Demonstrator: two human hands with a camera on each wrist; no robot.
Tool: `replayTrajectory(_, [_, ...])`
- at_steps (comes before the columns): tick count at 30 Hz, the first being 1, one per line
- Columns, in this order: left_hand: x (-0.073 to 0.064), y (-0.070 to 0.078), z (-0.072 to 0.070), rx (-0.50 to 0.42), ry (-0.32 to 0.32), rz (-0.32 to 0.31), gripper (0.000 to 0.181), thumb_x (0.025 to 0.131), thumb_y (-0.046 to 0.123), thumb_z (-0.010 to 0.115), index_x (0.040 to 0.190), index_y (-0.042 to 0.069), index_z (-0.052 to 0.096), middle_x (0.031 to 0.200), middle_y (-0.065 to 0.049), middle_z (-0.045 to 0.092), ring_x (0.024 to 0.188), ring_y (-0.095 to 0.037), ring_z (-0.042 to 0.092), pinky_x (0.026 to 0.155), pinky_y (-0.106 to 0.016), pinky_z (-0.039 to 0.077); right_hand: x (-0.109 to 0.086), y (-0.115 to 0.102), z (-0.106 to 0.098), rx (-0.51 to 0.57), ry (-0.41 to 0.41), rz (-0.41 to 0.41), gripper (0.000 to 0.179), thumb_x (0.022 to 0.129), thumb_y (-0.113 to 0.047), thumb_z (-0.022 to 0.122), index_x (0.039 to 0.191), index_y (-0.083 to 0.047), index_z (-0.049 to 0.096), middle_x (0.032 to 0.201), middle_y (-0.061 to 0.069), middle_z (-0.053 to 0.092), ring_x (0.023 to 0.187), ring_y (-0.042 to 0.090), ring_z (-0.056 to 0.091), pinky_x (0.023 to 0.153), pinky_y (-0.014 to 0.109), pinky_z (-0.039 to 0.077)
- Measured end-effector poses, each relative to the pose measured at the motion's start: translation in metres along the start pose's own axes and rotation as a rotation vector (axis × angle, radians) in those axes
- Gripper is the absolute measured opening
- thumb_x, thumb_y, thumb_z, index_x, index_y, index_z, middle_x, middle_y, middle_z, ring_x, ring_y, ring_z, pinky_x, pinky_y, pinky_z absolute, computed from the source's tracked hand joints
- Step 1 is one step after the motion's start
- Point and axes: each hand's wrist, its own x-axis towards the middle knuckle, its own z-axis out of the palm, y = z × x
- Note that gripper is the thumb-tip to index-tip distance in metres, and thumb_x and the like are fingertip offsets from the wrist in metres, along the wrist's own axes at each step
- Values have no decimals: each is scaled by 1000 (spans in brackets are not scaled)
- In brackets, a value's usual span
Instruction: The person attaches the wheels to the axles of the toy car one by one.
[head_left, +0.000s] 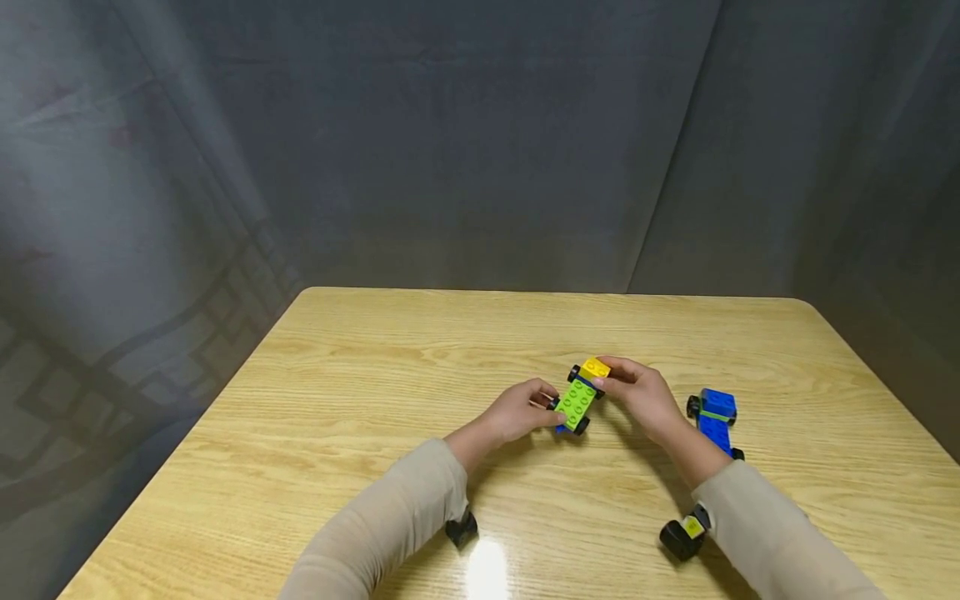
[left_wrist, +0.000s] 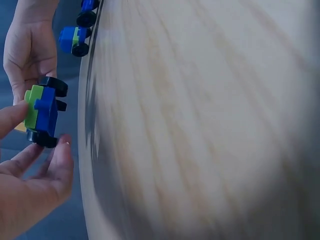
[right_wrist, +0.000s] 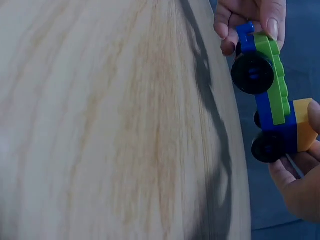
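Observation:
Both hands hold a small building-brick toy car [head_left: 576, 403] above the wooden table. Its base is blue with black wheels, a lime green studded brick [right_wrist: 276, 80] lies on top, and a yellow brick [head_left: 595, 368] sits at the far end. My left hand [head_left: 517, 410] pinches the near end, thumb on the green brick and fingers beneath, beside a blue hook [right_wrist: 245, 31]. At the far end my right hand [head_left: 642, 395] grips the yellow brick, its thumb on that brick in the right wrist view.
A blue toy car [head_left: 714, 421] with a lime green layer stands on the table [head_left: 375, 367] to the right. By the right sleeve lies a partly hidden black-wheeled piece [head_left: 684, 537] with a yellow-green top. Another black wheeled piece [head_left: 461, 528] shows beside the left sleeve.

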Motion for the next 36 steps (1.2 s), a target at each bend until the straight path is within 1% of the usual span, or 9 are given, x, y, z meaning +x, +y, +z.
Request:
replayTrajectory(2, [1,-1,0,20,-7,9,32,75,21,67,102,8,56,89,0,55,81,-11,51,65,-23,43,1,2,-1,10,-30,-20,56,80,-32,60,122,2,45,112,17,51,96,18,50,78,25,43])
replayTrajectory(4, [1,-1,0,43,-17,19,31,75,20,67,101,8,57,88,1,56,80,-10,51,66,-23,43,3,4,-1,17,-28,-12,54,79,-32,61,121,1,47,112,15,52,95,15,51,77,23,44])
replayTrajectory(6, [2,-2,0,66,-26,24,30,75,20,68,101,8,57,86,2,55,79,-9,51,66,-22,42,4,3,0,11,-40,-12,53,80,-29,61,121,1,46,114,16,51,96,16,50,77,24,43])
replayTrajectory(11, [3,-3,3,112,-41,22,30,74,18,69,100,8,57,85,3,56,78,-9,51,67,-22,42,7,1,3,23,-58,5,46,81,-16,60,120,4,45,115,21,49,98,22,49,77,25,43])
replayTrajectory(17, [4,-3,5,165,-59,14,30,73,18,69,98,6,57,85,2,56,78,-9,50,66,-21,42,9,3,5,49,-71,28,43,81,-9,60,119,6,46,115,21,49,94,17,50,76,22,44])
replayTrajectory(25, [4,-2,8,187,-89,-3,27,73,16,70,92,5,56,84,2,55,76,-9,51,66,-20,42,9,4,8,58,-72,17,41,79,-7,62,114,8,49,111,18,52,89,11,52,74,21,44])
replayTrajectory(30, [4,0,9,208,-94,-15,26,73,17,70,92,6,55,84,2,54,77,-9,50,67,-21,42,9,5,8,61,-69,33,39,79,-8,62,112,8,50,108,16,54,88,9,51,74,21,43])
replayTrajectory(36, [3,-1,9,195,-94,-37,26,73,18,69,92,6,55,83,2,54,75,-9,50,65,-22,42,9,7,11,69,-70,54,40,79,-11,62,113,6,50,108,14,53,89,12,51,78,28,43])
